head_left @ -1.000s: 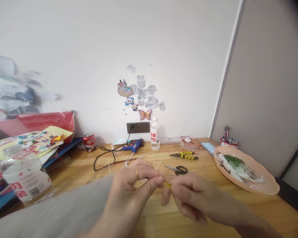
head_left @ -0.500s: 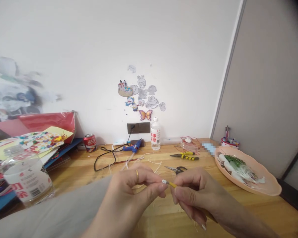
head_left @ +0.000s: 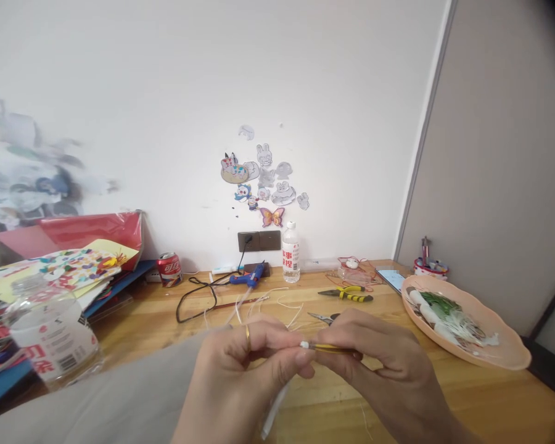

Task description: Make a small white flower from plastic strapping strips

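My left hand (head_left: pixel 263 364), with a ring on one finger, pinches a small white piece (head_left: pixel 304 345) at its fingertips. My right hand (head_left: pixel 374 364) is closed on a thin yellow-and-dark tool (head_left: pixel 330 349), whose tip meets the white piece. Below my left fingers a white strip (head_left: pixel 275 412) hangs down. Behind my right hand lie the scissors (head_left: pixel 322 317), their handles mostly hidden by it. Yellow-and-black pliers (head_left: pixel 346 294) rest farther back on the wooden table (head_left: pixel 319 407).
A blue glue gun (head_left: pixel 247 277) and black cord lie at the back, near a water bottle (head_left: pixel 291 253) and red can (head_left: pixel 169 269). A pink tray (head_left: pixel 504 353) stands right; a large plastic bottle (head_left: pixel 55 339) and papers stand left.
My right hand has turned over, bringing the tool from slanting down to nearly level against the white piece. The white strip now shows below my left hand.
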The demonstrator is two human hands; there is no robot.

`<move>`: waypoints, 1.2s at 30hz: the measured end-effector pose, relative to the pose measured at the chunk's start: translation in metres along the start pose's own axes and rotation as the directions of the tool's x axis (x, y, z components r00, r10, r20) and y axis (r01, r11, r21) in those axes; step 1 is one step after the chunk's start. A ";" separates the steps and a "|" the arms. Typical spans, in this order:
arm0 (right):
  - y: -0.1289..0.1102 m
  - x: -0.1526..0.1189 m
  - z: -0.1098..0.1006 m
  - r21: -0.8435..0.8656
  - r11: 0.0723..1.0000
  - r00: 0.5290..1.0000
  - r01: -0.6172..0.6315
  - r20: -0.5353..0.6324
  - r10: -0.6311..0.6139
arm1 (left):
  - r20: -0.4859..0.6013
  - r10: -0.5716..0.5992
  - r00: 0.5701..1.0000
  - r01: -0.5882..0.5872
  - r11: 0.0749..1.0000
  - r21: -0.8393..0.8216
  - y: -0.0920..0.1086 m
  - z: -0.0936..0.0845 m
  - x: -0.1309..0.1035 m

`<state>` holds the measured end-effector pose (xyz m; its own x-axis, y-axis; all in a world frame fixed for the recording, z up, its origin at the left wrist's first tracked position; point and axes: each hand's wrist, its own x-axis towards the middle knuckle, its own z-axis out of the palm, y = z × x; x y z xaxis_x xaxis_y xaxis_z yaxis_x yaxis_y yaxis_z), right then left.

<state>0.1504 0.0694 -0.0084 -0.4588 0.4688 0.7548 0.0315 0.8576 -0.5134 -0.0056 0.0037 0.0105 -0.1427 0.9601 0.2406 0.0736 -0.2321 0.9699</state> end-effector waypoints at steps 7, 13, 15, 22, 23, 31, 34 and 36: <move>0.004 0.010 -0.015 0.217 0.913 0.866 -0.346 0.449 0.221 | -0.006 0.208 0.978 -0.206 0.971 0.117 -0.001 -0.001 -0.002; 0.011 0.009 -0.026 0.299 0.665 0.622 -0.684 0.715 0.318 | 0.056 0.150 0.987 -0.156 0.976 0.149 0.002 -0.001 0.001; 0.014 0.007 -0.026 0.320 0.587 0.591 -0.744 0.725 0.354 | 0.055 0.082 0.995 -0.090 0.982 0.165 0.003 -0.001 0.002; 0.006 0.009 -0.017 0.323 0.703 0.742 -0.633 0.514 0.431 | -0.030 0.035 0.999 -0.029 0.979 0.203 0.007 0.000 0.003; 0.004 0.009 -0.015 0.294 0.739 0.763 -0.606 0.478 0.436 | -0.049 0.042 0.998 -0.031 0.979 0.204 0.008 0.000 0.003; -0.004 0.004 -0.006 0.103 0.895 0.890 -0.434 0.200 0.409 | -0.118 0.075 0.990 -0.051 0.979 0.195 0.011 0.001 0.005; -0.005 0.002 -0.002 0.008 0.910 0.906 -0.414 0.098 0.411 | -0.118 0.074 0.990 -0.053 0.983 0.179 0.008 0.002 0.003; -0.006 0.000 0.000 -0.056 0.926 0.926 -0.374 0.028 0.376 | -0.111 0.077 0.991 -0.059 0.987 0.151 0.006 0.001 0.001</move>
<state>0.1499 0.0642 -0.0056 -0.4383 0.7504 0.4948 0.2506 0.6307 -0.7345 -0.0043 0.0038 0.0166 -0.2457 0.9161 0.3168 0.2297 -0.2625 0.9372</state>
